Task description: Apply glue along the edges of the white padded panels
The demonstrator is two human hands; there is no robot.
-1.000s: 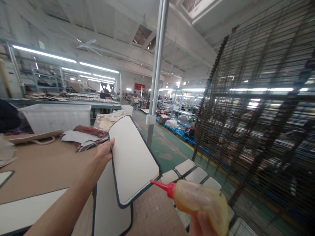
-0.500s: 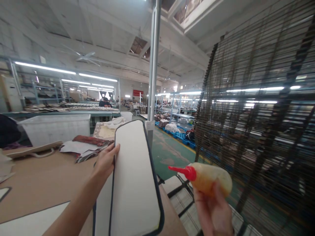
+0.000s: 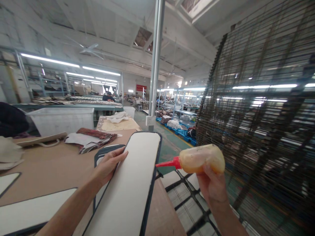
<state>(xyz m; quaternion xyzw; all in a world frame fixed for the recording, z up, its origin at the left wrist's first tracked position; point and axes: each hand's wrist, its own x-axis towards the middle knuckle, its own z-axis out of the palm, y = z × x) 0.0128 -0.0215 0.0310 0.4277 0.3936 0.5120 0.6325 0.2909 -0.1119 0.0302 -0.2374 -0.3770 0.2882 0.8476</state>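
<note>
White panel point(image 3: 133, 173): dark-edged, running from the centre of the frame to its bottom edge.
Left hand point(image 3: 109, 164): gripping the panel's left edge, well apart from the other hand.
Right hand point(image 3: 213, 185): wrapped around a yellowish squeeze bottle point(image 3: 203, 158), right of centre.
Red nozzle point(image 3: 169, 163): pointing left, tip at the panel's right edge; contact cannot be told.
Brown tabletop point(image 3: 59, 167): lower left.
</note>
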